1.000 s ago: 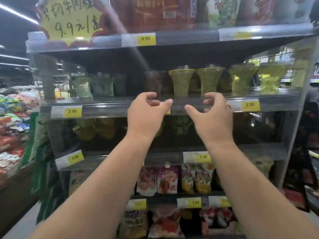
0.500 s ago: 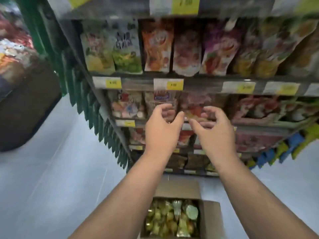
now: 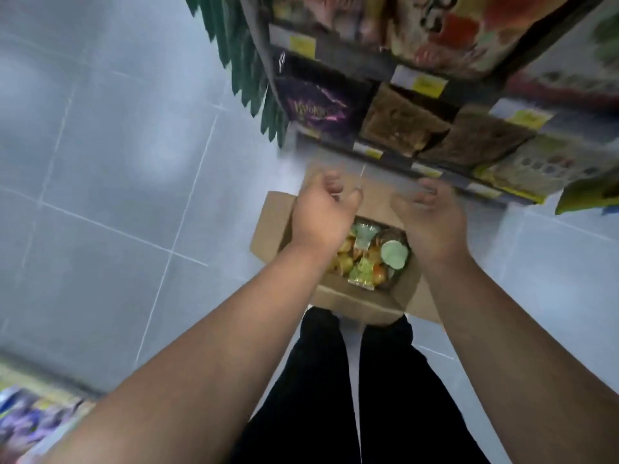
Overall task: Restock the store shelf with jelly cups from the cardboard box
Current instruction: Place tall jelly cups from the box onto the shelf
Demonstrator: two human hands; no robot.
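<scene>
"Why hold both hands over that box?"

"My left hand [image 3: 321,216] and right hand [image 3: 432,226] are empty, with the fingers loosely spread. I have one on each side so I can lift a cup apiece. The green and yellow plastic jelly cups [image 3: 371,256] lie heaped in the open brown cardboard box [image 3: 351,301]. It sits on the grey tiled floor [image 3: 134,195] at my feet, close under the dark metal store shelf [image 3: 355,61], probably to keep reaches short."

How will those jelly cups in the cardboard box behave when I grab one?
The jelly cups lie jumbled at all angles in the cardboard box, so lifting one will probably shift its neighbours. Their shiny plastic looks slippery. One shows a round pale-green lid, probably thin film, so avoid pressing it.
</scene>
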